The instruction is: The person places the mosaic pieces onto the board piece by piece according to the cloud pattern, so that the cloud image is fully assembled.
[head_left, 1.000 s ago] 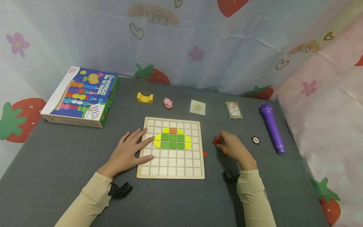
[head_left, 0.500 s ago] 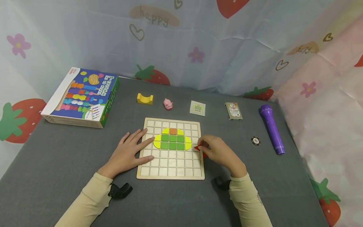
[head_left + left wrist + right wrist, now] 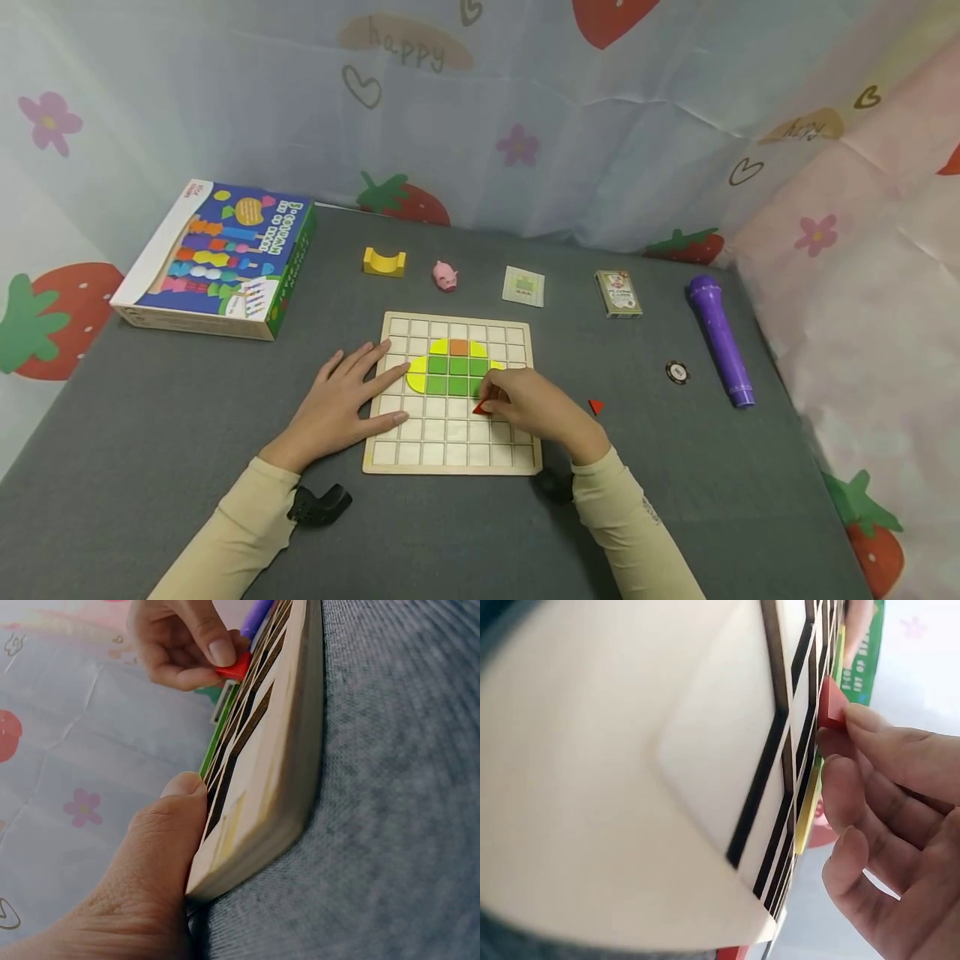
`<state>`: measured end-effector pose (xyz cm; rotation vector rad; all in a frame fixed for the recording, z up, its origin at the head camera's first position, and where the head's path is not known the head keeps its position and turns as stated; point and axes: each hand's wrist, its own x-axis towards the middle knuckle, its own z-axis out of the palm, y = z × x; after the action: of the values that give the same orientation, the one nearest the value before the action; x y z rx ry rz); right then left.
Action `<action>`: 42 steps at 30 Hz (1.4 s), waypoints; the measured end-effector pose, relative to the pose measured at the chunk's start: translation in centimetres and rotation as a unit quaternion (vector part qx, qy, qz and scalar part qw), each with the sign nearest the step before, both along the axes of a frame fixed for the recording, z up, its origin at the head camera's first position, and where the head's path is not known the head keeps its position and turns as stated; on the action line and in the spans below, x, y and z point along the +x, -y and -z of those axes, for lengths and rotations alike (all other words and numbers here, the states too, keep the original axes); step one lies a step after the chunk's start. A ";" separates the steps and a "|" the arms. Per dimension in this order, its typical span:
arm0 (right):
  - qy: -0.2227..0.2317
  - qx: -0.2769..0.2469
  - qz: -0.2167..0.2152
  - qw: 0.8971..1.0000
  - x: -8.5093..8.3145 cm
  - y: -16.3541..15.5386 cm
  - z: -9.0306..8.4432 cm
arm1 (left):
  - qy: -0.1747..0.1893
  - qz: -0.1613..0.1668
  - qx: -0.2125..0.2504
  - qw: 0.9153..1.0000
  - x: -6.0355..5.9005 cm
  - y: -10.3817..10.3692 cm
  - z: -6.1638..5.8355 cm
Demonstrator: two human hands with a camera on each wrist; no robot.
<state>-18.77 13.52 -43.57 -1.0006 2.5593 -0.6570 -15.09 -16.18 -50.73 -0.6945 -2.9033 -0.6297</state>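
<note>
A wooden grid board lies on the table, with green square tiles, one orange tile and yellow rounded tiles set in its cells. My left hand rests on the board's left edge, fingers spread. Thumb and fingertips of my right hand pinch a red triangular tile close over the cells just below the green tiles. In the right wrist view the red tile stands tilted at the grid. My right hand covers part of the yellow tile on the right.
Another red triangle lies right of the board. Behind stand a yellow curved block, a pink pig, a pattern card and a playing-card box. A game box, poker chip and purple microphone flank them.
My right hand has picked up a red triangular tile from the table and carried it left over the board's grid. My left hand has stayed in place.
</note>
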 end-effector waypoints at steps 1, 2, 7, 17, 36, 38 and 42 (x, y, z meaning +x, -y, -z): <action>0.003 -0.002 -0.001 1.000 0.0 0.1 0.0 | -0.001 0.000 -0.001 1.000 0.0 0.0 0.0; 0.005 -0.003 -0.003 1.000 0.1 0.1 0.0 | -0.003 -0.001 0.000 1.000 0.0 0.0 0.0; -0.001 -0.003 -0.010 1.000 0.3 0.3 0.1 | -0.009 -0.002 0.002 1.000 0.0 0.0 0.1; -0.055 0.013 -0.019 0.998 0.3 0.4 0.5 | -0.002 -0.004 -0.001 1.000 0.2 0.0 0.0; -0.092 -0.009 0.078 0.993 0.3 -2.9 -0.7 | 0.003 -0.004 0.001 1.000 0.2 -0.1 0.1; -0.090 0.006 0.117 0.989 0.4 -4.4 -1.0 | 0.002 -0.004 0.001 1.000 0.2 -0.1 0.1; -0.071 0.036 0.169 0.982 0.6 -7.7 -1.5 | -0.004 -0.003 0.003 1.000 0.0 -0.1 0.1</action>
<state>-18.19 21.19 -42.08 -0.6122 2.8901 -0.5890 -15.05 -16.08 -50.83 -0.6847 -2.8947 -0.6322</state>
